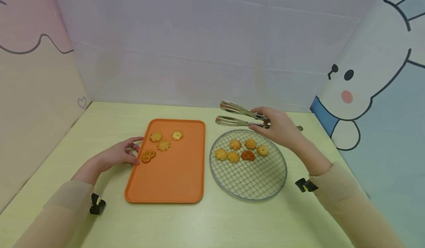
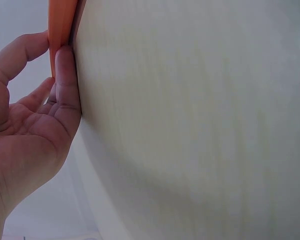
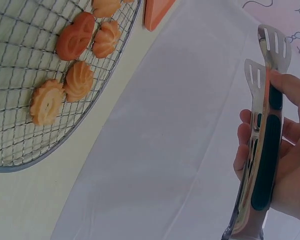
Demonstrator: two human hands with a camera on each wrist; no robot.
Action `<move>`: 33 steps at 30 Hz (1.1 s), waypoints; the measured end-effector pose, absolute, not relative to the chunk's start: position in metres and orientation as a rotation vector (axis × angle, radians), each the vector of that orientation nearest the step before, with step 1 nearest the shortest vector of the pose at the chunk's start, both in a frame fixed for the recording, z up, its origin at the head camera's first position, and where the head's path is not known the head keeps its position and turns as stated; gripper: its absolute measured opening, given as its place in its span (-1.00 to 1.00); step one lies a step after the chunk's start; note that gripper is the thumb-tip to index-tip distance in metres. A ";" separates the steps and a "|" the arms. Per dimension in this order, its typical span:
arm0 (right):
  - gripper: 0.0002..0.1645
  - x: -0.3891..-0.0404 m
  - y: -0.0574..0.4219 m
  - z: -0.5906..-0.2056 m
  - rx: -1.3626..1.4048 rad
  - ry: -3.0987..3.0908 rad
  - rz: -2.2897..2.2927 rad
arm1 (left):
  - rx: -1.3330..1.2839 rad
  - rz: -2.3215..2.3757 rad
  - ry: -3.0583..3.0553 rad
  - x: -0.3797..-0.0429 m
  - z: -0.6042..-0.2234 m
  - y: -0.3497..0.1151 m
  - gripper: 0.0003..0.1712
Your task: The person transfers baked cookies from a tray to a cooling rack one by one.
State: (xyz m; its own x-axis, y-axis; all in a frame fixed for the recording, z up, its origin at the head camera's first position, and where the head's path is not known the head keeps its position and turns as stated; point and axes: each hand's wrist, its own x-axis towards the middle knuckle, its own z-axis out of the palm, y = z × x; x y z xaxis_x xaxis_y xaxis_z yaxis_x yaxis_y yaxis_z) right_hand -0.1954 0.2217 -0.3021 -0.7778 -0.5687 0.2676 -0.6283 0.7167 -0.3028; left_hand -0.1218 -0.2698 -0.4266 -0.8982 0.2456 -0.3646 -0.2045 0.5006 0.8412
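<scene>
Tongs (image 1: pixel 245 112) first, from the head view: we note the right hand (image 1: pixel 277 128) gripping them beyond the far edge of the round wire rack (image 1: pixel 249 178), slotted ends parted and nothing between them. Six cookies (image 1: pixel 248 155) lie on the rack's far half, one a darker pretzel shape. Left of it, apart, the orange tray (image 1: pixel 172 174) lies flat on the pale table (image 1: pixel 225 226), four cookies (image 1: pixel 163 145) in its far left part. The left hand (image 1: pixel 117 155) is at the tray's left edge. Left wrist view: we see the fingers bent about the orange rim, pinching it; we take this as steadying. Tray surface and cookies are out of sight here. Right wrist view: thumb and fingers wrap the dark green grips, arms slightly apart; part of the rack with its cookies shows to the side, a corner of the tray past it. We judge the step in hand as readying the tongs between picks, and cannot tell which way cookies travel. In our view the next move calls for bringing the slotted ends down astride one cookie, then a light squeeze, tray held firm, neighbours undisturbed.
</scene>
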 end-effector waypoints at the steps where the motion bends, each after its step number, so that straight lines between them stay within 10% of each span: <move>1: -0.39 -0.196 0.218 -0.301 0.978 -2.763 0.572 | 0.034 1.379 2.306 -0.122 -0.427 -0.270 0.07; 33: -0.40 -0.221 0.125 -0.343 1.029 -2.862 0.625 | 0.048 1.417 2.284 -0.123 -0.427 -0.270 0.08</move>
State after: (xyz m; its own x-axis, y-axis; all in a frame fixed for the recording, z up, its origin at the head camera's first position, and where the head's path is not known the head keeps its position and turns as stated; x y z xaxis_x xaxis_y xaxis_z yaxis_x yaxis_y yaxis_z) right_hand -0.2212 0.1245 -0.3433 -0.7798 -0.6032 0.1672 -0.6180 0.6996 -0.3586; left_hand -0.1227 -0.2703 -0.4268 -0.8986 0.2597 -0.3537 -0.2016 0.4717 0.8584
